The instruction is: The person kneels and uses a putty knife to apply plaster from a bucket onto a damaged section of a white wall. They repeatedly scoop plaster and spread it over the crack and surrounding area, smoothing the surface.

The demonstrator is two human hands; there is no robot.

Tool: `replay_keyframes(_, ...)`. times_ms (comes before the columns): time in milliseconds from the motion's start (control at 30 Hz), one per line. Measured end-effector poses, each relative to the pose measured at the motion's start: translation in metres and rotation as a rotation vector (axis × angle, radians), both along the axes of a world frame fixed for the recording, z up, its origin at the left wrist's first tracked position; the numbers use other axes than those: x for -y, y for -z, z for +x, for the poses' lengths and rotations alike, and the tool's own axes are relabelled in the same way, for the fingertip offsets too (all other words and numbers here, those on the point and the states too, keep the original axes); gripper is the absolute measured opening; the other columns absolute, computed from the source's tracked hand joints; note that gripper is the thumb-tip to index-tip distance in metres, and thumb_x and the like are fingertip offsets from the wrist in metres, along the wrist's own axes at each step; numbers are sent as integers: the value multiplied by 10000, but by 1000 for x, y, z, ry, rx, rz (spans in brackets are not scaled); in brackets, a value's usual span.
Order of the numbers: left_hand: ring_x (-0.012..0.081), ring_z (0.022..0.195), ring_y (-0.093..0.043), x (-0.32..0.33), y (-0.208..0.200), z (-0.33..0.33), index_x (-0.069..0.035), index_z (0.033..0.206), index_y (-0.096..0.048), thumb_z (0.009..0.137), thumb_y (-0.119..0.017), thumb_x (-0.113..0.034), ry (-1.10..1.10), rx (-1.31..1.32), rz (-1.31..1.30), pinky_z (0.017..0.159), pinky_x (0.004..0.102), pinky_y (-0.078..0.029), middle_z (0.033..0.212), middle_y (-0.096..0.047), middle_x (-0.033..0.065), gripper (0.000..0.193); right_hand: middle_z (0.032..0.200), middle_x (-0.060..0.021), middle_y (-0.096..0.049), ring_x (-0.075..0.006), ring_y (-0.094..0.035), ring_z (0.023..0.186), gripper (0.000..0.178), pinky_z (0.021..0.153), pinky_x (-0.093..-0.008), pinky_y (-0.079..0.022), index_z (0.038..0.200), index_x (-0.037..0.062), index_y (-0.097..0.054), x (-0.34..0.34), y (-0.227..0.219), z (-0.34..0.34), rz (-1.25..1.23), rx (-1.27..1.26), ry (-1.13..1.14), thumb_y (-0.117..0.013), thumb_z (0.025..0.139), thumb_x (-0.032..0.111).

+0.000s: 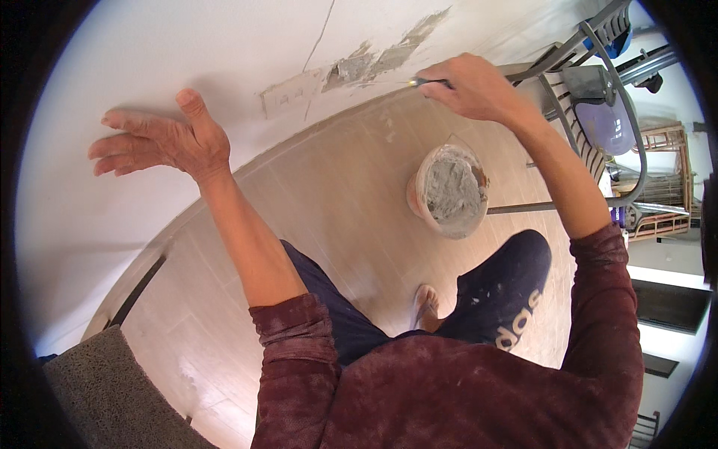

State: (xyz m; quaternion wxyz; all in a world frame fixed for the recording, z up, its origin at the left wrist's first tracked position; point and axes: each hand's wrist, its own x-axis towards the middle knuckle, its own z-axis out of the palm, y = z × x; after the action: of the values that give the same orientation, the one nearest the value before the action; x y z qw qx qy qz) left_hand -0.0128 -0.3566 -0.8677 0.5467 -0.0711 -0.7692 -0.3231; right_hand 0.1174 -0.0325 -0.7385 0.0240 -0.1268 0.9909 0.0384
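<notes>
My right hand (475, 86) is closed around the dark handle of a putty knife (434, 81) with a yellow band. Its thin blade points left at the low part of the white wall (187, 45), seen nearly edge-on; whether it touches cannot be told. Just beyond the blade are rough grey patches (381, 61) where the wall surface is broken, with a thin crack running up from beside them. My left hand (161, 141) is held up close to the wall, fingers spread, holding nothing. Between wall and knees stands a bucket (419, 196) of grey mortar (452, 183).
A metal-framed slatted chair (574, 123) stands close at my right, with a purple rounded object (607, 127) behind it. At the lower left is a brown-grey padded seat (112, 389). Wooden frames (662, 179) lean farther right. Light tiles cover the floor (299, 187).
</notes>
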Motion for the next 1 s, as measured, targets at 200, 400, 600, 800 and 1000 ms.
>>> replay_keyframes(200,368,1293,355,4,3,-2,-129,1452,109,881,-338,-624,33,15,-34,962,602,248,1465,297,138,878,771,-184,-644,-360,-615,723,271,671,-452,-484,953,125,-701,-11,13,-41,-21,-134,32,-557,828,318)
replay_keyframes(400,411,1256,387,17,8,3,-135,1428,191,864,-397,-624,85,87,-144,937,635,251,1429,356,154,951,784,-186,-639,-378,-602,697,286,638,-442,-483,907,84,-694,-11,-24,-39,69,-38,68,-559,824,322)
replay_keyframes(600,489,1243,353,25,0,10,-134,1426,185,697,-559,-726,17,177,-205,959,686,160,1408,328,251,1198,794,-174,-650,-341,-621,737,254,681,-454,-488,980,136,-698,-15,-24,16,-58,-106,73,-544,840,282)
replay_keyframes(800,531,1265,278,14,7,12,-98,1435,137,621,-594,-773,-43,297,-154,960,739,35,1411,245,326,1285,737,-163,-637,-338,-618,712,227,652,-456,-481,908,85,-664,3,18,-6,167,-156,-88,-527,861,259)
replay_keyframes(1000,522,1265,287,15,6,19,-107,1436,140,592,-627,-771,-35,350,-109,952,746,27,1402,260,333,1319,775,-167,-647,-360,-613,707,238,652,-441,-488,899,75,-691,-1,-18,-24,49,-211,-56,-551,830,254)
